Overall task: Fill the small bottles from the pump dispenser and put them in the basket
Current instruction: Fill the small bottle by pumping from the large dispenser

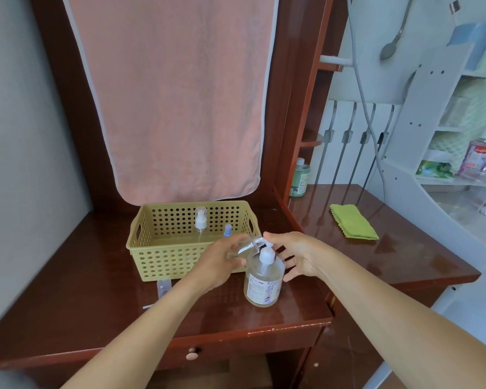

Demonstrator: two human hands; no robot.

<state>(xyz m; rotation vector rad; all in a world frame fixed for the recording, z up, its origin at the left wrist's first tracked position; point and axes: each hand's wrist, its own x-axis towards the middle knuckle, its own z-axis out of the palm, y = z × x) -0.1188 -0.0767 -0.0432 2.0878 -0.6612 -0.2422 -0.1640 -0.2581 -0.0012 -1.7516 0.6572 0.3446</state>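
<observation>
Just left of the left hand (pixel 222 262) and behind it sits the basket (pixel 152 259) on the table (pixel 96 304), two bottles already inside. That hand is curled around a small bottle (pixel 246 247), tilted, mouth at the nozzle. The right hand (pixel 295 255) rests loosely open on the pump dispenser (pixel 263 279), fingertip on its head. This looks like filling; next calls for a steady press. The fill level is hard to make out.
</observation>
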